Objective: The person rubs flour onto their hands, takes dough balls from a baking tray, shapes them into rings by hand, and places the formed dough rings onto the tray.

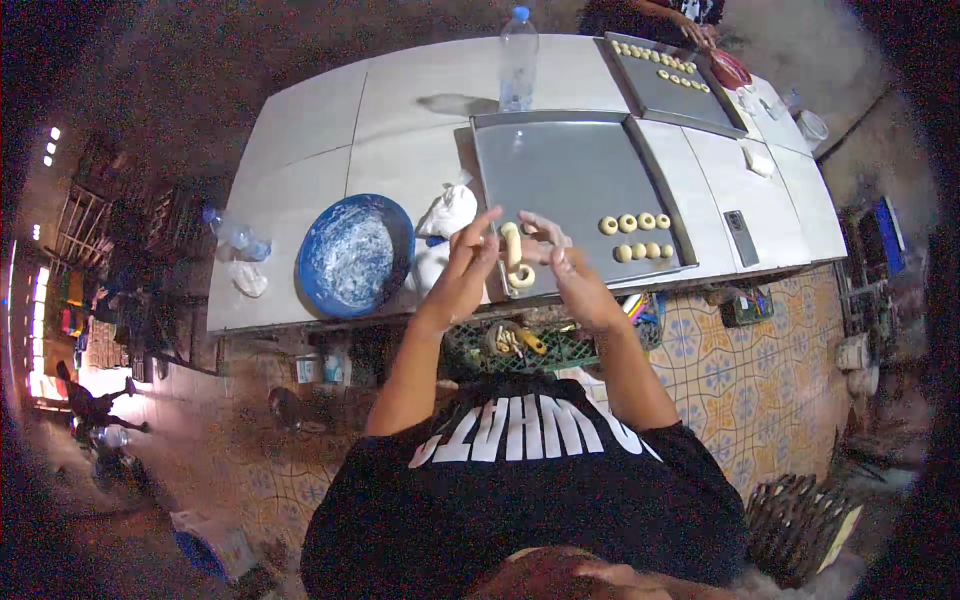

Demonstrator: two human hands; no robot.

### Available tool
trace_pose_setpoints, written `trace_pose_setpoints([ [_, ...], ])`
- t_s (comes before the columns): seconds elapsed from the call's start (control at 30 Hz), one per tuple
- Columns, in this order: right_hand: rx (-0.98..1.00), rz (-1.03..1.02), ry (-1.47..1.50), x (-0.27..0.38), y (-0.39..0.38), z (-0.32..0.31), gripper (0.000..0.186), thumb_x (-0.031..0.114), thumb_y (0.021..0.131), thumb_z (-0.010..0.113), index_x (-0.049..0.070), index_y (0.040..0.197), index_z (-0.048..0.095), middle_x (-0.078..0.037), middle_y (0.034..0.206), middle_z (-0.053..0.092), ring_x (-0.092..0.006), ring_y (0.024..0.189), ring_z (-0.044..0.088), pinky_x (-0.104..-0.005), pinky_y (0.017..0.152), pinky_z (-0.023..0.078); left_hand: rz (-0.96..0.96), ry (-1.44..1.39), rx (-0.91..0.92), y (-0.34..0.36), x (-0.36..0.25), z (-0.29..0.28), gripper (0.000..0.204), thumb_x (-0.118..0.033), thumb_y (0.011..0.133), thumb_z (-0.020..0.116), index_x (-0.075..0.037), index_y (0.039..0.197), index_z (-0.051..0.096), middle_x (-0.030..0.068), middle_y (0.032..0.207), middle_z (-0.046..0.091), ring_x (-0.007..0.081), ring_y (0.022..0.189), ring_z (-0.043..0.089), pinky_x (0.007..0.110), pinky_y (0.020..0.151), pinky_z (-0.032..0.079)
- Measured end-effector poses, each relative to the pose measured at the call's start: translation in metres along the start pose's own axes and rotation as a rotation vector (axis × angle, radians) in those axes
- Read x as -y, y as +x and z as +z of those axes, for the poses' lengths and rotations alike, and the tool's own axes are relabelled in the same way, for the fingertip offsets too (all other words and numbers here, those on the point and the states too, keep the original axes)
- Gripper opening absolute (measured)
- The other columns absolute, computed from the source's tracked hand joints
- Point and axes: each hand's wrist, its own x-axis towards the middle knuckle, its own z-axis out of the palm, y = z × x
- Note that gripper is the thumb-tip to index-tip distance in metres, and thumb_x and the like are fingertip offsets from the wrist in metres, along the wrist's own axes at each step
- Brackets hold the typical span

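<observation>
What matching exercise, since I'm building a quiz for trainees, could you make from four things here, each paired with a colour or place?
Column one:
1. Bowl
2. Standing bottle
3. Dough strip
4. Wearer's shirt

Column two:
A. Between the left hand and right hand
B. Mostly black
C. Blue, with white powder inside
D. Clear, with a blue cap

Pairs: 1-C, 2-D, 3-A, 4-B

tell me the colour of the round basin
The basin is blue; it shows in the head view.
</observation>
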Motion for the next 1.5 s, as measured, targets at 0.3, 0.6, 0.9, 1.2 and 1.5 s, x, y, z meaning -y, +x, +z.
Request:
trace_pose_setpoints([
  [0.3, 0.077, 0.008, 0.021, 0.005, -0.003, -0.003, 0.054, 0.049, 0.113, 0.043, 0.008, 0.13, 0.074, -0.016, 0.163, 0.041, -0.0358, 0.151, 0.034, -0.0501, 0.124, 0.026, 0.033, -0.038, 0.014, -0.001, 0.012, -0.001, 0.065, -0.052, 0.114, 0.032, -0.011, 0.165, 0.033, 0.0143, 0.157, 0.051, 0.0286, 0.139, 0.051, 0.047, 0.124, 0.029],
  [0.6, 0.123, 0.153, -0.118, 0.012, -0.002, -0.002, 0.055, 0.05, 0.113, 0.043, 0.009, 0.132, 0.073, -0.018, 0.166, 0.038, -0.0371, 0.151, 0.034, -0.0503, 0.125, 0.025, -0.001, -0.252, 0.009, -0.013, 0.007, -0.004, 0.074, -0.063, 0.111, 0.026, -0.013, 0.165, 0.035, 0.0142, 0.162, 0.045, 0.0298, 0.134, 0.058, 0.052, 0.121, 0.033],
  [0.9, 0.101, 0.033, -0.07, 0.004, -0.005, 0.002, 0.061, 0.058, 0.11, 0.042, 0.012, 0.137, 0.071, -0.016, 0.169, 0.035, -0.0398, 0.155, 0.029, -0.0514, 0.127, 0.021, 0.025, -0.253, -0.02, -0.022, 0.017, -0.004, 0.05, -0.032, 0.117, 0.037, -0.011, 0.163, 0.037, 0.0168, 0.147, 0.042, 0.0279, 0.13, 0.062, 0.041, 0.114, 0.044],
  [1.2, 0.117, -0.01, -0.082, 0.003, -0.004, 0.0, 0.054, 0.047, 0.113, 0.04, 0.009, 0.134, 0.073, -0.015, 0.171, 0.032, -0.0373, 0.158, 0.024, -0.0524, 0.128, 0.017, 0.032, -0.237, -0.007, -0.024, 0.006, -0.005, 0.054, -0.038, 0.118, 0.031, -0.008, 0.163, 0.035, 0.0157, 0.153, 0.044, 0.0249, 0.126, 0.063, 0.043, 0.118, 0.039],
  [1.5, 0.114, -0.137, -0.036, 0.005, 0.0, -0.003, 0.061, 0.051, 0.114, 0.034, 0.007, 0.132, 0.072, -0.018, 0.167, 0.036, -0.0388, 0.153, 0.029, -0.0523, 0.127, 0.019, -0.057, -0.24, 0.029, -0.023, 0.008, -0.008, 0.06, -0.044, 0.117, 0.027, -0.007, 0.163, 0.035, 0.0127, 0.16, 0.044, 0.0238, 0.131, 0.061, 0.044, 0.124, 0.03],
])
